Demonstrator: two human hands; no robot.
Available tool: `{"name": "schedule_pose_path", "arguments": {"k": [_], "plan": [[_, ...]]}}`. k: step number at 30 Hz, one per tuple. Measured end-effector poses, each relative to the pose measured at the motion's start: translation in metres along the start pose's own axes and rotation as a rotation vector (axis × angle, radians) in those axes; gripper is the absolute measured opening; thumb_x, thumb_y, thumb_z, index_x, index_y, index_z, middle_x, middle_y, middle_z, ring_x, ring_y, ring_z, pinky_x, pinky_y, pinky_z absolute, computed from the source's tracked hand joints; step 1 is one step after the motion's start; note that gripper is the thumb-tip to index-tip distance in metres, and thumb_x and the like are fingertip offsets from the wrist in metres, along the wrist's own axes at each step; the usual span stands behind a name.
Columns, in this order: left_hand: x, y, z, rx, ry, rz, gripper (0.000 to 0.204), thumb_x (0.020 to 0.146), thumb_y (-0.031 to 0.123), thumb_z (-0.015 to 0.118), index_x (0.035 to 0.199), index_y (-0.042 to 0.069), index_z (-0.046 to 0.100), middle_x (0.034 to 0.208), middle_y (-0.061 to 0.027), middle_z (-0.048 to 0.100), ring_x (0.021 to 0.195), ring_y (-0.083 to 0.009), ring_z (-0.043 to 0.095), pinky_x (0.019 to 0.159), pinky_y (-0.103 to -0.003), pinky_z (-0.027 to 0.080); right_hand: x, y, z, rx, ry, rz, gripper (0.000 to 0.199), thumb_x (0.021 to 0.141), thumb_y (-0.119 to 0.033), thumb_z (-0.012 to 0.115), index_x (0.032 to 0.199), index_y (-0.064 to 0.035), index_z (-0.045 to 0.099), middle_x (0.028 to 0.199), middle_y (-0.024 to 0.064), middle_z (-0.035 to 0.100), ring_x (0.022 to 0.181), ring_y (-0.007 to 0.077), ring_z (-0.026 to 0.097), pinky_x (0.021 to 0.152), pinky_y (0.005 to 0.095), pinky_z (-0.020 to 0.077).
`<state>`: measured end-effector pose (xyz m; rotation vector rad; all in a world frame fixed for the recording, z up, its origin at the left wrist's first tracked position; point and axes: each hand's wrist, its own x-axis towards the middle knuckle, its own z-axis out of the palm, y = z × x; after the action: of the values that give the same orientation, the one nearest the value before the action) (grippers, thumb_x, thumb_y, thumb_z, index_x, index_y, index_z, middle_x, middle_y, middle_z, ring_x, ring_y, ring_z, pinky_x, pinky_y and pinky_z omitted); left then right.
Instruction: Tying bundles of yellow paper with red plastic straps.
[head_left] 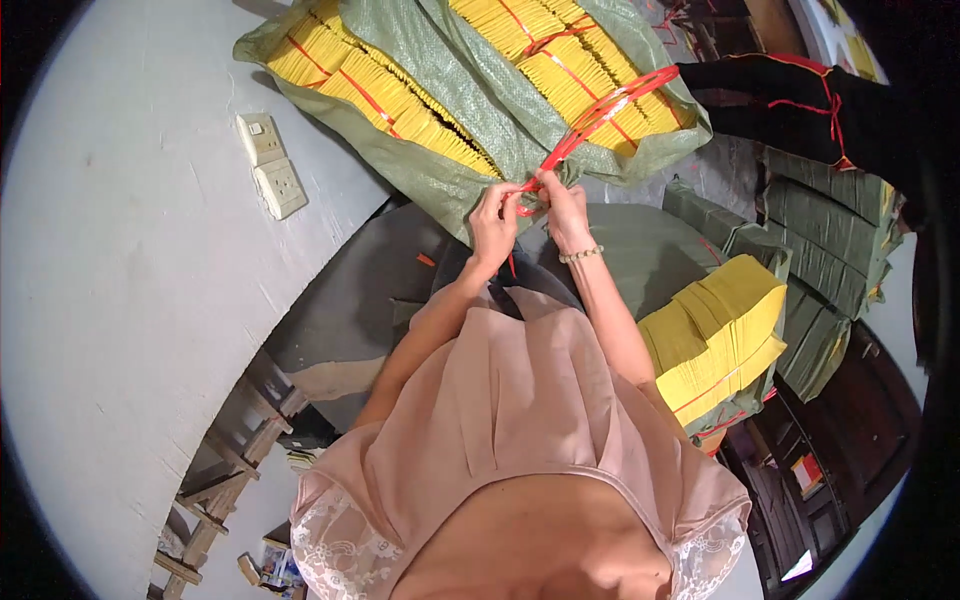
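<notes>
Both hands raised and near each other at the close edge of the green woven sacking point(425, 55). Left hand point(494, 222): fingers pinched on the red plastic strap point(560, 150) near its lower end. Right hand point(566, 207): closed on the same strap, thumb uppermost. Whether the strap is knotted between the hands we cannot tell; fingers cover it.

Key relation: the strap's long axis runs from the fingers up and away to the right, in a long loop laid across the right yellow bundle point(545, 80). The right hand is nearer that loop; the left holds closer to the short end. A thin red tail hangs below the fingers, toward the wearer's lap.

Position: the strap lies between and beyond the hands, over the sacking's near edge. The left yellow bundle point(425, 130) sits ahead and to the left, apart from the fingers. We note a beaded bracelet point(581, 255) on the right wrist. Off to the right, well apart from both hands, stands a yellow stack point(715, 330), with green wrapped bales point(820, 235) behind it.
</notes>
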<state>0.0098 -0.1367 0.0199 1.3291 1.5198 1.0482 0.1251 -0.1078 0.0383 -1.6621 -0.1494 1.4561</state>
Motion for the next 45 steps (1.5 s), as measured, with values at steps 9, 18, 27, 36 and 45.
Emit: {"name": "schedule_pose_path", "arguments": {"k": [9,18,27,36,45], "plan": [[0.007,0.004,0.001,0.12,0.009,0.329,0.013,0.077,-0.006,0.054,0.086,0.004,0.057,0.088,-0.0098,0.063,0.081,-0.0269,0.061,0.069,-0.034,0.049,-0.003,-0.002,0.0,-0.146,-0.069,-0.109,0.021,0.078,-0.018,0.066,0.064,-0.0049,0.058,0.056,-0.0024,0.052,0.049,0.0048,0.042,0.043,0.0242,0.0291],[0.01,0.001,-0.007,0.228,-0.018,0.327,0.018,0.078,0.004,0.061,0.095,0.004,0.056,0.089,-0.0123,0.059,0.073,-0.0276,0.055,0.067,-0.037,0.046,0.008,0.016,0.006,-0.171,0.134,-0.213,0.015,0.089,-0.023,0.054,0.083,-0.0105,0.049,0.062,-0.0048,0.044,0.051,0.0044,0.038,0.045,0.022,0.03],[0.012,0.021,-0.015,0.42,-0.327,0.024,0.02,0.08,0.004,0.056,0.098,-0.001,0.049,0.089,-0.0198,0.053,0.079,-0.0377,0.055,0.067,-0.044,0.045,0.014,0.031,0.009,0.062,0.26,-0.25,0.011,0.091,-0.017,0.046,0.093,-0.0069,0.046,0.062,-0.0025,0.044,0.048,0.0065,0.039,0.042,0.0237,0.0318],[0.006,0.027,-0.032,0.492,-0.382,0.011,0.01,0.083,0.008,0.051,0.089,0.001,0.046,0.087,-0.022,0.053,0.075,-0.0422,0.055,0.062,-0.049,0.044,0.036,0.046,0.002,-0.094,0.393,-0.28,0.031,0.089,-0.019,0.048,0.111,0.0021,0.049,0.092,0.0108,0.06,0.08,0.0207,0.056,0.074,0.0334,0.0422],[0.005,0.017,-0.05,0.623,-0.556,0.186,0.005,0.081,0.009,0.048,0.085,0.006,0.048,0.069,-0.017,0.06,0.066,-0.0388,0.059,0.054,-0.049,0.043,0.054,0.054,-0.003,-0.169,0.484,-0.293,0.034,0.088,-0.022,0.051,0.112,0.0015,0.05,0.095,0.0155,0.062,0.085,0.026,0.058,0.077,0.0366,0.0422]]}}
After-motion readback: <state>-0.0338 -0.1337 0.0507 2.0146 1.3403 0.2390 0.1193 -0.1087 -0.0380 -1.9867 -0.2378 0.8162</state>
